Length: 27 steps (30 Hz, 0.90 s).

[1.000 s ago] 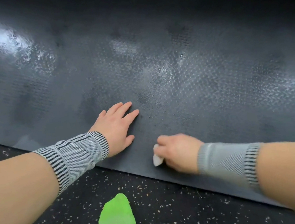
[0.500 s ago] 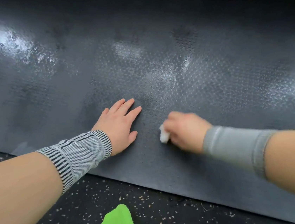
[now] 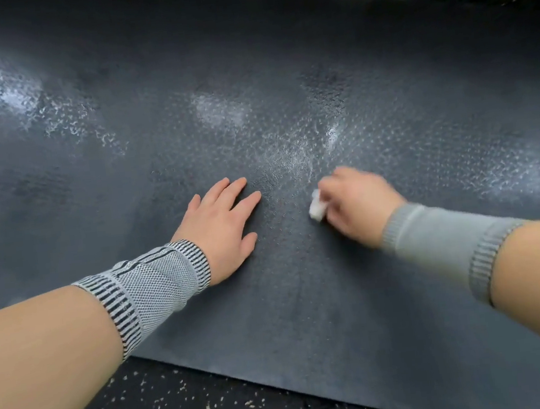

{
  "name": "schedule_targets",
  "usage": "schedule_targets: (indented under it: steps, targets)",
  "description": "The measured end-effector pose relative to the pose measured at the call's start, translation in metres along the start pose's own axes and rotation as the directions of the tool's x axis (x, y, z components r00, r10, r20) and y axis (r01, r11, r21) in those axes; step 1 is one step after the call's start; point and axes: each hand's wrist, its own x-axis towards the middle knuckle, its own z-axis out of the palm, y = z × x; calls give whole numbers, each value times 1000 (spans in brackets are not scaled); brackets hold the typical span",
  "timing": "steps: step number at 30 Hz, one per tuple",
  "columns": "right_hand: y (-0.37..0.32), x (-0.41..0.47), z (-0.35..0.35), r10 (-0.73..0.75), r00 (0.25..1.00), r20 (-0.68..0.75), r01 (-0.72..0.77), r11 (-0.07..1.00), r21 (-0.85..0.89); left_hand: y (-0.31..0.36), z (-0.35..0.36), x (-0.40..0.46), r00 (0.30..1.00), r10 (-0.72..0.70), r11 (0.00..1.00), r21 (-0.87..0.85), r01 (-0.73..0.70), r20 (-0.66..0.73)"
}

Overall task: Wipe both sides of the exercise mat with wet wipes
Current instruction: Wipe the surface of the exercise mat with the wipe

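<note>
On the floor's dark exercise mat, left hand still pressed flat, fingers straight; right hand clutching balled wet wipe, now farther up the mat than before.

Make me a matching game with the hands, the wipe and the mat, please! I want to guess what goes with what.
Things:
1. left hand
2. right hand
3. wet wipe
4. exercise mat

States:
A. white and bunched up
B. dark, lying on the floor
C. flat, fingers straight, resting on the mat
D. curled around the wipe

Pairs: 1-C, 2-D, 3-A, 4-B
</note>
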Motion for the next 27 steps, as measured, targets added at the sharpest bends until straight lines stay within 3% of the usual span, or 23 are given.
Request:
schedule_targets:
  steps: [2, 4, 6, 8, 10, 12, 14, 16, 17, 18, 20, 22, 23, 25, 27]
  targets:
    - [14, 20, -11, 238, 962, -131, -227, 969, 93, 1, 0, 2, 1000, 0, 1000, -16, 0, -23]
    - [-9, 28, -7, 272, 954, -130, -256, 959, 123, 2, -1, 6, 998, -1, 998, -59, -3, -60]
    - [-49, 13, 12, 26, 998, -54, -18, 991, 130, 3, -5, 13, 995, -5, 995, -103, -5, -95]
    - [-68, -13, 21, -260, 965, 43, 249, 953, 173, 4, -9, 20, 994, -9, 993, -119, -4, -111]
    - [-42, -13, 14, -335, 939, 74, 323, 936, 144, 2, -13, 26, 994, -10, 994, -114, -2, -106]
    - [-1, 7, 1, -216, 976, 14, 215, 974, 70, 0, -15, 29, 996, -7, 996, -91, -1, -91]
    - [33, 31, -17, 67, 991, -115, -61, 996, 59, -1, -17, 32, 997, -4, 998, -69, -1, -74]
    - [37, 48, -24, 326, 920, -216, -298, 942, 153, 0, -19, 37, 998, -8, 999, -51, 4, -64]
    - [24, 52, -22, 362, 906, -218, -325, 927, 185, 2, -20, 40, 998, -11, 999, -50, 8, -62]
    - [6, 51, -16, 307, 931, -198, -272, 945, 184, 3, -22, 44, 998, -15, 998, -58, 12, -64]
    - [-33, 34, 2, 2, 992, -123, 20, 985, 170, 5, -25, 52, 997, -23, 997, -79, 17, -74]
    - [-39, 13, 7, -271, 962, -26, 272, 948, 168, 5, -28, 58, 997, -25, 996, -82, 19, -79]
    - [-22, 13, 3, -309, 951, -10, 306, 939, 155, 5, -29, 61, 997, -27, 996, -82, 21, -76]
    - [22, 27, -12, -225, 973, -50, 228, 970, 88, 5, -30, 63, 997, -27, 997, -78, 21, -70]
    - [61, 47, -28, 47, 987, -151, -42, 998, 38, 5, -31, 65, 998, -18, 997, -80, 13, -62]
